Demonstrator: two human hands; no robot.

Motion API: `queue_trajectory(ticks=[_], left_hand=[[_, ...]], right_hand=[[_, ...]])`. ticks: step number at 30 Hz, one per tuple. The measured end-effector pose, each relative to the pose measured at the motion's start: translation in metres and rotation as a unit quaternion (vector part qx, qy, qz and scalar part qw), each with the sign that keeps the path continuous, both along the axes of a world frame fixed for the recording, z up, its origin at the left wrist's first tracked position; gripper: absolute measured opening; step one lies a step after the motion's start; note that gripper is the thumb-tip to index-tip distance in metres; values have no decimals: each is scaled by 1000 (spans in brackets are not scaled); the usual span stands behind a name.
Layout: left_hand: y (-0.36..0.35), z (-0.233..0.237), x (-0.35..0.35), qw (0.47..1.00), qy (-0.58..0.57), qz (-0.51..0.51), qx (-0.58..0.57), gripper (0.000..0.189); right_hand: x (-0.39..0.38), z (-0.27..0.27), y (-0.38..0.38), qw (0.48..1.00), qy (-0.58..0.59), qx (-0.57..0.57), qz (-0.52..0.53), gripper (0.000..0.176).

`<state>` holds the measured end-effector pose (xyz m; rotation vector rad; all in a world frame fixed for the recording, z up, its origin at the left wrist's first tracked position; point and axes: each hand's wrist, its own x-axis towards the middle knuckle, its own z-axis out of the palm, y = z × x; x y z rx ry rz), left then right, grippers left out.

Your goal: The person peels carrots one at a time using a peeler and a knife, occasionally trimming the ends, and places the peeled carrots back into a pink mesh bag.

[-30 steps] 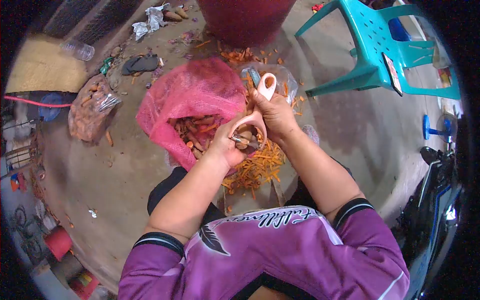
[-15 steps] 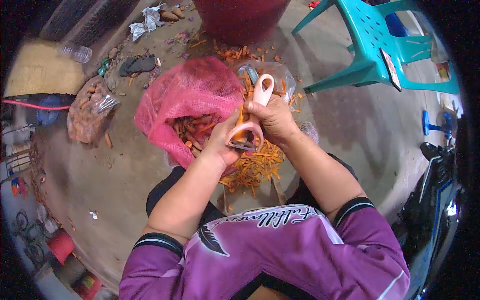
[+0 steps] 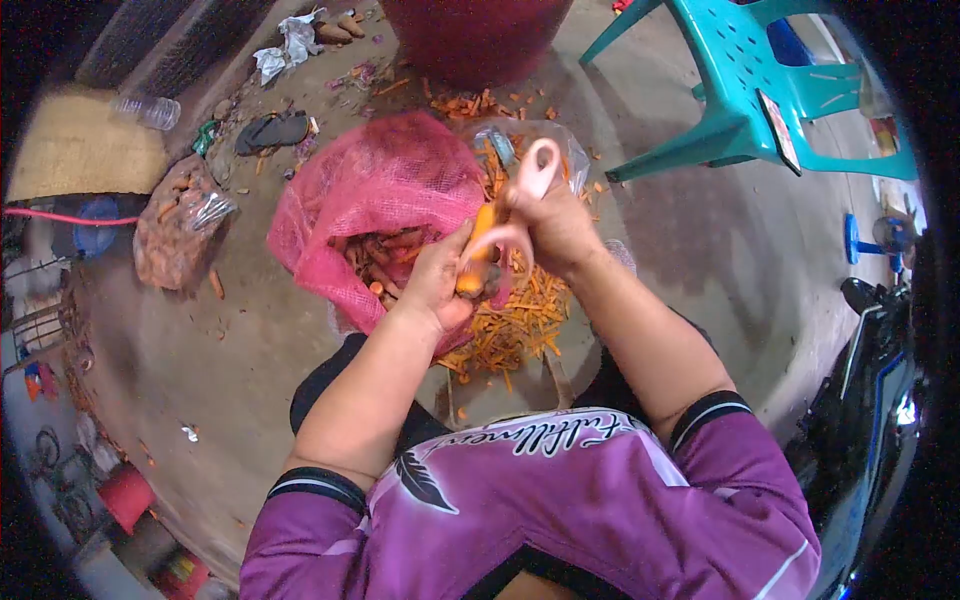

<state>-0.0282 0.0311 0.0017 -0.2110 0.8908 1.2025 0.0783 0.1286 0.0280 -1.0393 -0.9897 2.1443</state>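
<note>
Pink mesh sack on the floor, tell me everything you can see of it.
The pink mesh sack looks like woven plastic netting. It sits slumped on the floor, its mouth gaping on the near side, showing orange-brown roots inside. Creases run across its bulging far side. The left hand overlaps its edge in view; whether they touch is unclear.

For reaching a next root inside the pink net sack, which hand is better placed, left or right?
Left, probably. The left hand is beside the open mouth of the pink net sack, though it holds an orange root. The right hand is farther away and grips the peeler.
</note>
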Motion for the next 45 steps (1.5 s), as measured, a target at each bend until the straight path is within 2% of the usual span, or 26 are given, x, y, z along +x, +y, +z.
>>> queue_trajectory(ticks=[1, 2, 4, 5, 8, 10, 11, 14, 15, 18, 19, 21, 22, 24, 26, 27, 30, 31, 34, 35, 37, 38, 39, 42, 43, 45], left_hand=[[-1, -3, 0, 1000, -9, -3, 5, 29], [-3, -8, 1, 1000, -19, -6, 10, 28], [-5, -3, 2, 1000, -15, -13, 23, 28], [-5, 1, 3, 999, -2, -18, 32, 27], [-3, 8, 5, 997, 3, -55, 47, 29], [-4, 10, 8, 995, 16, -87, 35, 30], [-4, 15, 9, 996, 23, -84, 20, 32], [-1, 19, 3, 997, 15, -66, 27, 33], [1, 18, 3, 999, -14, -38, 35, 33], [7, 24, 12, 999, 33, 25, -15, 33], [2, 14, 10, 999, 32, 6, 31, 33], [-3, 13, 10, 999, 27, -27, 28, 35], [-4, 13, 10, 998, 24, -44, 26, 35], [-5, 7, 10, 994, -46, -87, 47, 35], [-5, 10, 12, 990, -89, -99, 51, 34], [-3, 14, 10, 990, -77, -100, 62, 36], [-3, 5, 0, 998, -26, -60, 23, 39], [-2, 0, -6, 991, -87, -68, 74, 38], [3, 17, 11, 998, 42, 42, -30, 36], [5, 23, 14, 997, 30, 57, -29, 35], [-5, 10, 7, 999, 32, -14, 20, 35], [-8, 6, 5, 997, 32, -50, 45, 35], [-8, 10, 4, 994, -33, -65, 80, 33], [-7, 10, 8, 993, -85, -73, 45, 31], [-6, 9, 7, 994, -81, -62, 34, 30], [-4, 8, 4, 997, -72, -35, 13, 28]], right_hand=[[2, -7, -3, 996, -7, 19, 89, 21], [1, -6, -6, 995, 20, 39, 93, 26], [-2, -6, -2, 999, 25, -20, 7, 21], [0, -11, 4, 1000, -4, -5, 17, 22], [5, -15, 27, 995, -57, 6, -80, 24], [16, -22, 49, 974, -150, 86, -149, 22], [19, -26, 53, 974, -106, 45, -193, 19], [11, -9, 35, 987, -110, 40, -112, 19], [9, 3, 22, 992, -112, 34, -44, 20], [8, -5, -3, 994, 33, 37, 98, 23], [8, -3, -3, 995, 21, 36, 95, 22], [8, 1, 0, 996, -2, 35, 88, 21], [7, -11, 7, 996, -71, 33, 46, 18], [11, -22, 33, 994, -44, 55, -86, 22], [21, -27, 58, 971, -158, 79, -163, 17], [23, -27, 58, 974, -73, 28, -213, 16], [14, -21, 40, 984, -103, 67, -129, 16], [8, -4, 24, 988, -112, 42, -95, 19], [5, 0, -6, 996, 16, 60, 63, 26], [5, -1, -6, 997, 7, 41, 66, 26], [5, -5, -2, 997, -11, 2, 72, 27], [6, -4, 4, 997, -67, 6, 43, 27], [7, -8, 16, 996, -81, 19, -21, 27], [18, -27, 50, 973, -103, 42, -201, 23], [20, -29, 52, 973, -61, -6, -222, 20], [16, -18, 39, 988, -75, -5, -134, 19]])
